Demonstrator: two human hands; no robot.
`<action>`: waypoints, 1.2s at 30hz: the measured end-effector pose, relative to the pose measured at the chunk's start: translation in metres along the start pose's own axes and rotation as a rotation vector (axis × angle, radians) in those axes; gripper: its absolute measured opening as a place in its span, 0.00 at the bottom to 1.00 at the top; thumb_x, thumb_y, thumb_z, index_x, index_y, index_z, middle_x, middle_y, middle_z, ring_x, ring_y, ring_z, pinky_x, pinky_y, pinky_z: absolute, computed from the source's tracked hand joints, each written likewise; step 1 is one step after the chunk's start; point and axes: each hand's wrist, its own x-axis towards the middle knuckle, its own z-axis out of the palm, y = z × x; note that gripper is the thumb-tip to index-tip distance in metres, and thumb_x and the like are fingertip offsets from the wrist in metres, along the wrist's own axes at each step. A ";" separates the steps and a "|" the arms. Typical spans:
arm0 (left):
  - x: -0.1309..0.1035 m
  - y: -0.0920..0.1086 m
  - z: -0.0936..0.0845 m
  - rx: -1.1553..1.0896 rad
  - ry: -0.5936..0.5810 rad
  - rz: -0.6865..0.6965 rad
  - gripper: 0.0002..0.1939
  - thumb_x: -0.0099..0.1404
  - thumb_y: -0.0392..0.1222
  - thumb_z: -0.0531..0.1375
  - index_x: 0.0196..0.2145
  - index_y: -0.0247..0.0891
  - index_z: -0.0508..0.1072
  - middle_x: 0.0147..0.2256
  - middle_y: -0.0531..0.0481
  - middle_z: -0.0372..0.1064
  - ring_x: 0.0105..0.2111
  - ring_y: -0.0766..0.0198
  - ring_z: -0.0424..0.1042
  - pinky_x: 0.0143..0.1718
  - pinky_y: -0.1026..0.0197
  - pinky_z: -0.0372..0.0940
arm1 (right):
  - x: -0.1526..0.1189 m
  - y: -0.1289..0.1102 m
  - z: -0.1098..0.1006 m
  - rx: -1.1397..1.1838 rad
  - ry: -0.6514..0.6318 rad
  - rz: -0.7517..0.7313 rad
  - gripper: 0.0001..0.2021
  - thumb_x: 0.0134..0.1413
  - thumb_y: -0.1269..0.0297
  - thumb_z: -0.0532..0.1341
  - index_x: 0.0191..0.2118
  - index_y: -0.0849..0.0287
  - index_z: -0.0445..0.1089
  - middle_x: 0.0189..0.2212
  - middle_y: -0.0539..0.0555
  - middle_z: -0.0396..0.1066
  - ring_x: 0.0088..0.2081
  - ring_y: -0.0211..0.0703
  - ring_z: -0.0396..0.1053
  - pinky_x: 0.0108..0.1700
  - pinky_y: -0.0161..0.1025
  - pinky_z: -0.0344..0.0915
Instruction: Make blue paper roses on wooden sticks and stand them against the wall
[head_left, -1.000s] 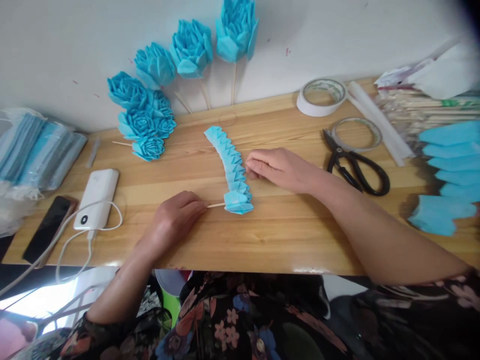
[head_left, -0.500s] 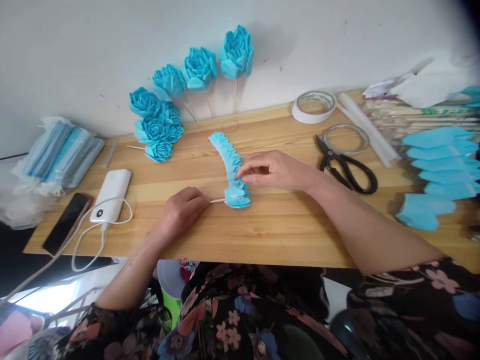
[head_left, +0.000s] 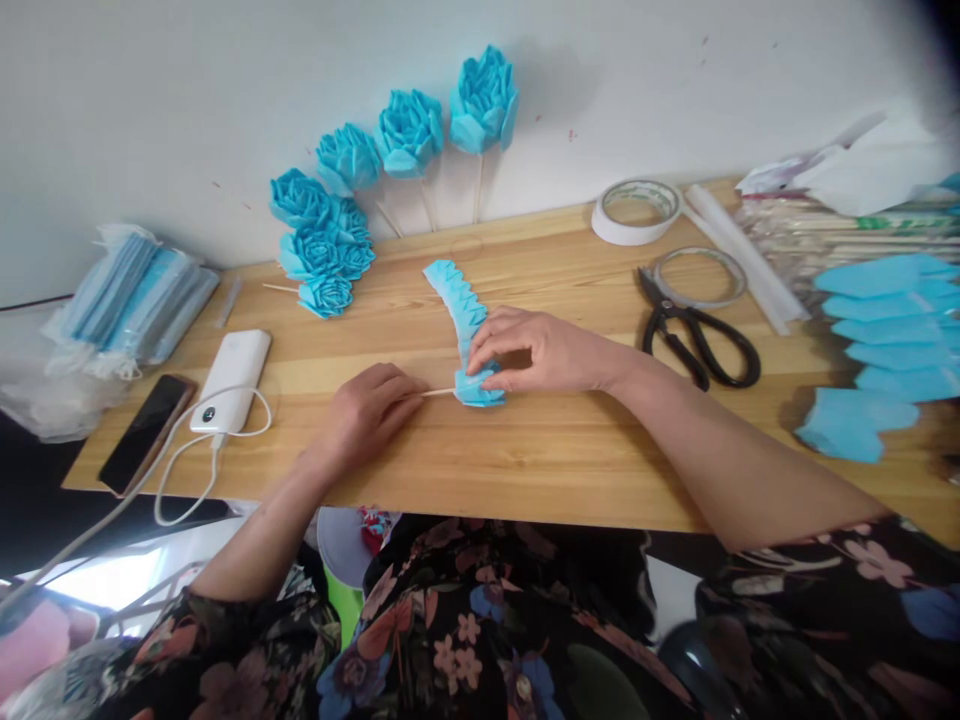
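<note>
A thin wooden stick (head_left: 439,393) is pinched in my left hand (head_left: 375,405), low over the wooden table. On the stick's far end sits a small blue paper flower head (head_left: 478,388). From it a pleated blue paper strip (head_left: 454,297) runs away from me, curving left across the tabletop. My right hand (head_left: 521,348) is bent over the flower head from the right, its thumb and fingertips closed on the blue paper where strip and head meet. The fingers partly cover that spot.
Finished blue paper flowers (head_left: 409,130) on sticks lean at the back wall. Black-handled scissors (head_left: 697,335), a tape roll (head_left: 637,210) and a wire coil (head_left: 697,275) lie right. Further right are folded blue pieces (head_left: 892,330). A power bank (head_left: 234,380) and phone (head_left: 146,435) lie left.
My right hand has moved down from the strip's side onto the flower head and closed on the paper. My left hand still holds the stick. The camera view has shifted slightly.
</note>
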 end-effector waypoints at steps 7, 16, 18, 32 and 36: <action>0.003 0.001 0.006 -0.098 0.065 -0.008 0.06 0.71 0.36 0.59 0.39 0.35 0.78 0.34 0.46 0.74 0.34 0.63 0.73 0.35 0.62 0.67 | -0.001 -0.005 -0.003 0.078 0.002 0.086 0.08 0.58 0.57 0.66 0.40 0.53 0.79 0.42 0.53 0.79 0.46 0.44 0.72 0.56 0.47 0.62; -0.001 -0.001 0.006 -0.109 0.050 0.023 0.06 0.70 0.32 0.59 0.40 0.34 0.77 0.36 0.45 0.73 0.35 0.63 0.72 0.36 0.62 0.68 | -0.008 0.004 -0.005 0.109 0.390 0.467 0.20 0.64 0.48 0.58 0.36 0.59 0.79 0.33 0.54 0.78 0.35 0.42 0.70 0.37 0.38 0.61; -0.001 -0.002 0.006 -0.103 0.048 0.027 0.06 0.70 0.32 0.59 0.41 0.34 0.77 0.36 0.45 0.73 0.36 0.63 0.72 0.36 0.62 0.68 | -0.009 0.008 -0.004 0.102 0.405 0.480 0.21 0.64 0.47 0.57 0.36 0.60 0.79 0.31 0.53 0.77 0.33 0.40 0.68 0.35 0.37 0.59; 0.009 -0.013 0.001 -0.072 -0.033 0.061 0.06 0.72 0.34 0.57 0.43 0.37 0.75 0.37 0.45 0.73 0.37 0.62 0.72 0.37 0.60 0.68 | -0.008 0.014 -0.002 0.078 0.368 0.465 0.23 0.65 0.45 0.55 0.33 0.59 0.77 0.26 0.50 0.71 0.26 0.35 0.58 0.30 0.36 0.52; 0.013 -0.014 -0.001 -0.076 -0.039 0.065 0.06 0.72 0.34 0.57 0.42 0.36 0.75 0.36 0.45 0.73 0.36 0.61 0.72 0.37 0.60 0.68 | -0.008 0.013 -0.002 0.101 0.372 0.446 0.22 0.65 0.47 0.56 0.33 0.60 0.77 0.27 0.50 0.73 0.28 0.36 0.62 0.32 0.36 0.54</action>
